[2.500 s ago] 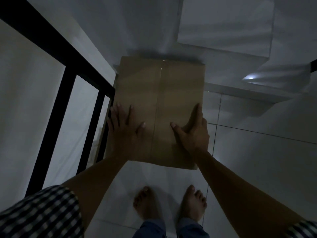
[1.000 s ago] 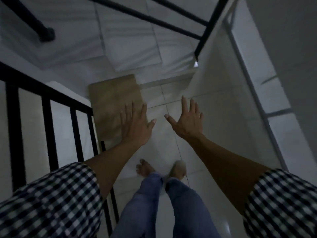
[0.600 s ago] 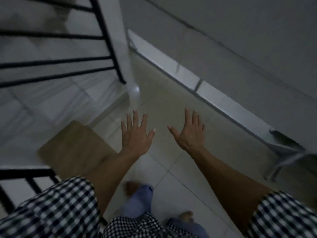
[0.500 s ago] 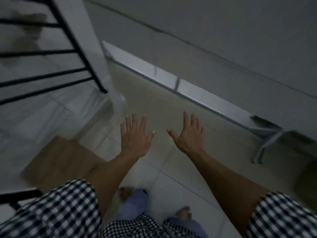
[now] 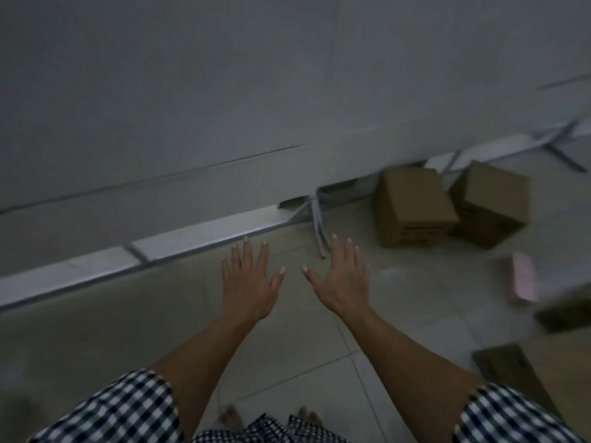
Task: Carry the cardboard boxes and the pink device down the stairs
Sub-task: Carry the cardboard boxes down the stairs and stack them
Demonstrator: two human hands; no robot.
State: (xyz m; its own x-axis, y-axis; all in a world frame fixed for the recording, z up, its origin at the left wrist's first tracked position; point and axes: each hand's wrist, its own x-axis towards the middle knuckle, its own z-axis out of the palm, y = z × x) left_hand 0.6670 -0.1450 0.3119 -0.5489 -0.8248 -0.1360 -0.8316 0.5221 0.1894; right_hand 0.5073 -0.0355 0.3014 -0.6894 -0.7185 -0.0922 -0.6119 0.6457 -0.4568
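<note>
Both hands are out in front at mid-frame, over the pale tiled floor. The left hand is spread flat, fingers straight and splayed, gripping nothing. The right hand is the same, palm down and empty.

Up at the right, at the foot of the grey wall, sits the nearer brown cardboard box. The second brown cardboard box is right against it, turned at an angle. Below them, toward the right edge, the flat pink rectangular device lies on the tiles, blurred. More brown cardboard pokes in at the right edge, cut off.

This looks like the reach for the next load. Best to square up to the nearer box, run one hand down each side and hook fingers under the bottom edge rather than trusting the top flaps. Hug it low and close so the steps stay in sight in this dim light. Mind the thin pale metal leg just beyond the right fingertips. The pink device could slide off a box top, so it is probably safer pinned under a thumb.
</note>
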